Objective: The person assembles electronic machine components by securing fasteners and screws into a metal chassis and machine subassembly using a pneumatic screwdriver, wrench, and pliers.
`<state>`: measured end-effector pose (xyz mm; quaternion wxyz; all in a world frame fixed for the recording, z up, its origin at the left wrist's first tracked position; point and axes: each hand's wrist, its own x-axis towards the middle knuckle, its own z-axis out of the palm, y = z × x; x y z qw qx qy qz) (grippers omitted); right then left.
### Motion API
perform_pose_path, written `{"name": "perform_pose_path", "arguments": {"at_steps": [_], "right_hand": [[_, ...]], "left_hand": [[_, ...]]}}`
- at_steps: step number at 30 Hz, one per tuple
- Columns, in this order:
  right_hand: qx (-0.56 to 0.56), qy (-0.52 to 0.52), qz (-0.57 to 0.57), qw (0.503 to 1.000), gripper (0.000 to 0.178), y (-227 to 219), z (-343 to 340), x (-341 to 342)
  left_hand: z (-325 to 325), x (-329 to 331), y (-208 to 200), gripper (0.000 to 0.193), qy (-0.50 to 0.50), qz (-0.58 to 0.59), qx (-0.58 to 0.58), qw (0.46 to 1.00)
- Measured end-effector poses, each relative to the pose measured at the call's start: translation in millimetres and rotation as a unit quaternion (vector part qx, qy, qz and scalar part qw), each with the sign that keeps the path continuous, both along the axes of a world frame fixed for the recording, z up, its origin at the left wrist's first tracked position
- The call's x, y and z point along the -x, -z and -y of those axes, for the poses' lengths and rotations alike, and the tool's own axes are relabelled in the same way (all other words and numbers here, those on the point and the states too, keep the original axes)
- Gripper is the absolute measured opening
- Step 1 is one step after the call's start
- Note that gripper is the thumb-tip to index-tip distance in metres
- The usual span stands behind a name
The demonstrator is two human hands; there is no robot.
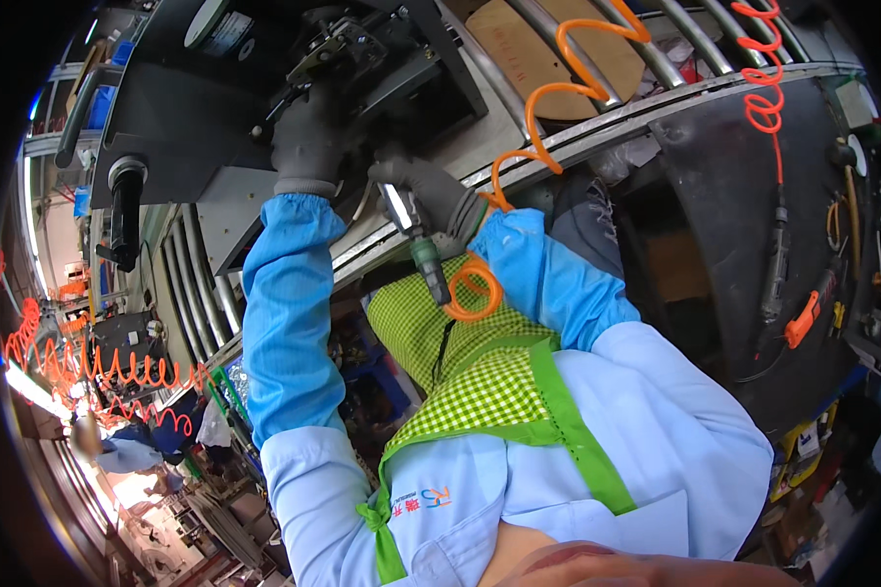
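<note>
My right hand (439, 199), in a dark grey glove, is closed around a slim silver air tool (399, 208). Its green and black rear end points down toward my apron, where an orange coiled hose (477, 291) joins it. The tool's front end is lost in the shade. My left hand (308, 145), gloved the same way, reaches into the opening of a large dark grey machine (176, 108). It touches or lies just below a metal linkage (338, 54) there; its fingers are too dark to make out. Blue sleeve covers reach up both forearms.
A black crank handle (125, 210) juts from the machine's near left side. Steel rollers (201, 284) run beneath it. To the right, a black-topped bench (724, 196) bears another air tool (776, 259) on a red coiled hose and an orange-handled tool (803, 321).
</note>
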<state>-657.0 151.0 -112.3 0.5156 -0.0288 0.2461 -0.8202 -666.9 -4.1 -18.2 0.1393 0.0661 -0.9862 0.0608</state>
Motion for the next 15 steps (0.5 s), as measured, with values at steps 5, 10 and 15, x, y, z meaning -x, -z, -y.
{"name": "perform_pose_path", "arguments": {"at_steps": [5, 10, 15], "right_hand": [[0.005, -0.044, -0.035, 0.998, 0.02, 10.3, 0.8, 6.3], [0.045, -0.059, -0.008, 0.997, 0.019, 11.7, 1.3, 6.1], [0.0, -0.033, -0.011, 0.999, 0.02, 6.4, 0.6, 7.3]], "left_hand": [[4.7, 0.4, 0.5, 0.045, -0.015, -0.004, 0.019, 1.0], [5.0, 0.8, 0.4, 0.04, -0.007, -0.016, 0.003, 1.0], [2.7, -0.3, -2.8, 0.044, -0.009, -0.003, 0.007, 1.0]]}}
